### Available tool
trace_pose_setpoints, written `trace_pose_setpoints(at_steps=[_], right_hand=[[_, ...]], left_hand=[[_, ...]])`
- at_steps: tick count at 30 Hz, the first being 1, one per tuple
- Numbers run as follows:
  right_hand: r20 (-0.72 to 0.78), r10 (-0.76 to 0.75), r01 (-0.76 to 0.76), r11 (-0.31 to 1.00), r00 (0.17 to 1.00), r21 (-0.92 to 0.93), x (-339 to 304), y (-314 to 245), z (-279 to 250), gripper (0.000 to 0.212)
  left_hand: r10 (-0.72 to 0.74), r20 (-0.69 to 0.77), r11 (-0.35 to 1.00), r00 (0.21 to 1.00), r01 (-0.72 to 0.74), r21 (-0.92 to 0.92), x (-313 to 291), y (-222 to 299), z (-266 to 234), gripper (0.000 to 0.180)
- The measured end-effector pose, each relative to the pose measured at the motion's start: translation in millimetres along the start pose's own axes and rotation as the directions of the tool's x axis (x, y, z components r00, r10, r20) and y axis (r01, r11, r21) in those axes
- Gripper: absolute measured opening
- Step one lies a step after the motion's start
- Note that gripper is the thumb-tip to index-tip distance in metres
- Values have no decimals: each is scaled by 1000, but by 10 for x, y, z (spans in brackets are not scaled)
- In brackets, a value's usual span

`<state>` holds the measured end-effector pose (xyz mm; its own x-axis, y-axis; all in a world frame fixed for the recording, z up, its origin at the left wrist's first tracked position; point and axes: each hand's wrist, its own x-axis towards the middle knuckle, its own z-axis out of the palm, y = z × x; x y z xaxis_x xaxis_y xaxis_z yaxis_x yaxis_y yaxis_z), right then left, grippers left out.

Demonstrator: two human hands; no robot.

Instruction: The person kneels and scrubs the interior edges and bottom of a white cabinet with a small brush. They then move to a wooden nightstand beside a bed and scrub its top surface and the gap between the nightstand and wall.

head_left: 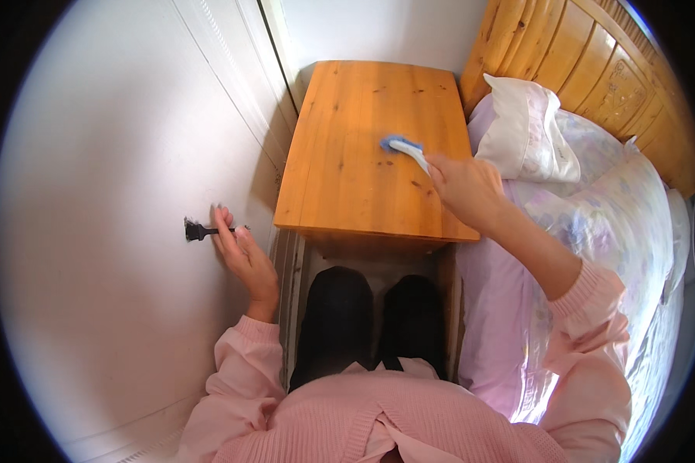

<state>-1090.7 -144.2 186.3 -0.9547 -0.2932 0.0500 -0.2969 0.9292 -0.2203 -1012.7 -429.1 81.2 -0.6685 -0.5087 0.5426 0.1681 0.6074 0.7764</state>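
A brush [406, 147] with a white handle and blue bristles is in my right hand [469, 187], whose fingers are closed around the handle's near end. Its bristled head is over the top of an orange-brown wooden nightstand [347, 170] and looks slightly blurred. On the left, my left hand [243, 258] is beside a white panel, fingers stretched out and pointing away from me. A black piece with a flared end and a thin bar [196, 230] crosses at those fingers. Whether it is fixed to the panel, and whether the fingers bear on it, I cannot tell.
The tall white panel [108, 255] fills the left side. To the right lies a bed with pale floral bedding [610, 201], a cream pillow [529, 131] and a wooden headboard [575, 46]. My dark-clothed knees [336, 316] are close to the nightstand's front.
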Motion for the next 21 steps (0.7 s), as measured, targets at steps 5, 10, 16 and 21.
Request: trace_pose_setpoints(at_steps=[5, 10, 16, 21], right_hand=[[55, -162, 144, 958, 985, 248, -409, -517, 337, 23], [41, -376, 309, 815, 926, 490, -31, -1224, 563, 24], [39, -184, 180, 980, 982, 84, 477, -946, 308, 22], [161, -334, 274, 911, 929, 310, -119, -1288, 575, 19]], left_hand=[[-7, 25, 1000, 1000, 6, 10, -116, 104, -7, 42], [92, -41, 996, 995, -93, -14, -39, 119, -67, 41], [131, -24, 990, 991, -129, 56, 18, 123, -264, 40], [112, 20, 993, 993, -113, 23, 20, 196, -222, 41]])
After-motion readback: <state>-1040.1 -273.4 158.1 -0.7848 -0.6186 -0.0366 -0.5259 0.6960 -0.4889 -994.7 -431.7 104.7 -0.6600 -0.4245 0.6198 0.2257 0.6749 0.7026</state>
